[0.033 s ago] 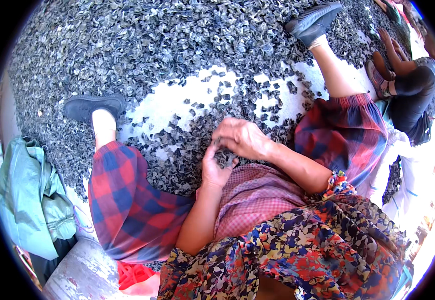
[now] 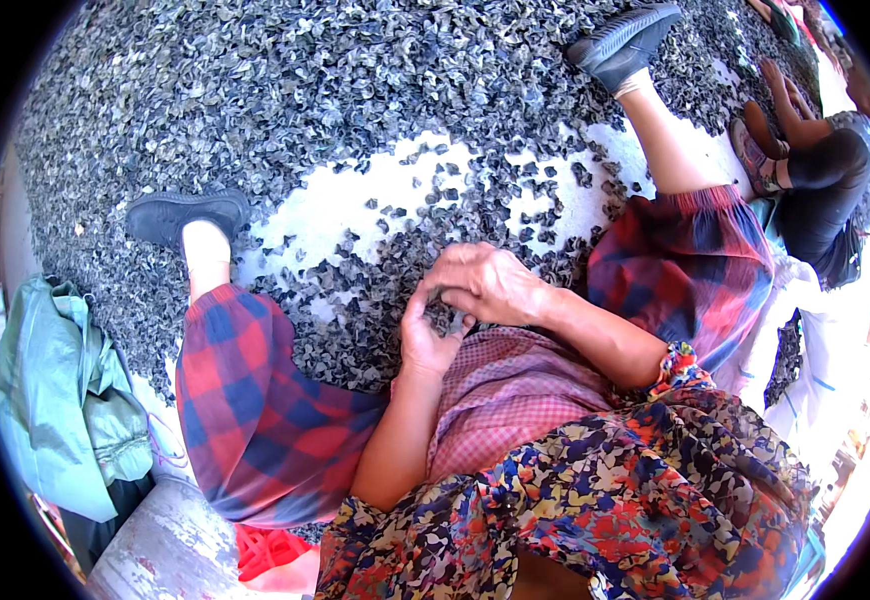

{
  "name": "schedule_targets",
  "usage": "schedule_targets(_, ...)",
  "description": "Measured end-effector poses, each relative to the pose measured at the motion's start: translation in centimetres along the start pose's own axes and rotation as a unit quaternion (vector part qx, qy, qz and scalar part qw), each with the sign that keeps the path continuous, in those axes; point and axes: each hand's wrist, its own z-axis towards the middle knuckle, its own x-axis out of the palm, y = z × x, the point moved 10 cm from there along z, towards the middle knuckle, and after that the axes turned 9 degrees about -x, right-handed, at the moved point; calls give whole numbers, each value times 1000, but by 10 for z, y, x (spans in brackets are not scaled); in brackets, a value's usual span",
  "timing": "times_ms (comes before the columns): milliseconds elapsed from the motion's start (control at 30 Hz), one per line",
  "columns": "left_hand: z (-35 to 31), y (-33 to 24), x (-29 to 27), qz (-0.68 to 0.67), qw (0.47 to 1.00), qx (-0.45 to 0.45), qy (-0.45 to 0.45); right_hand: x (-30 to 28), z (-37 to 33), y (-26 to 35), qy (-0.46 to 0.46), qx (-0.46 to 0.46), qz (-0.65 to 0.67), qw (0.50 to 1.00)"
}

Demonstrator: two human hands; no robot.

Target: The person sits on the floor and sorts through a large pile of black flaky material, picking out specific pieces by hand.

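Grip first: my left hand [image 2: 425, 335] is cupped palm-up, fingers curled half open around a few dark dried mushroom pieces [image 2: 443, 312]. My right hand [image 2: 490, 283] sits just above it, touching, fingers bent down and pinching at the same small clump; I cannot tell how tightly it has closed.

Both hands hover over the pink checked apron [image 2: 515, 395] in my lap, right at the near edge of the mushroom heap [image 2: 335, 90].

The heap spreads far beyond the hands and fills the ground ahead. A bare white sheet [image 2: 355, 205] shows through as a patch just beyond the hands, between my two legs in red-and-blue plaid trousers [image 2: 255, 420].

Dark shoes [image 2: 180, 215] rest against the heap's edge. A green bundle of cloth [image 2: 55, 400] lies well left of the apron. Another person [image 2: 815, 190] crouches far right, by the heap.
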Motion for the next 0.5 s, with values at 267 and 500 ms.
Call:
schedule_targets(267,-5,2,16,57,993,0,103,-75,16,-141,-52,276,-264,923)
schedule_targets(500,-2,9,25,92,985,-17,144,-24,-7,-161,62,322,-343,880)
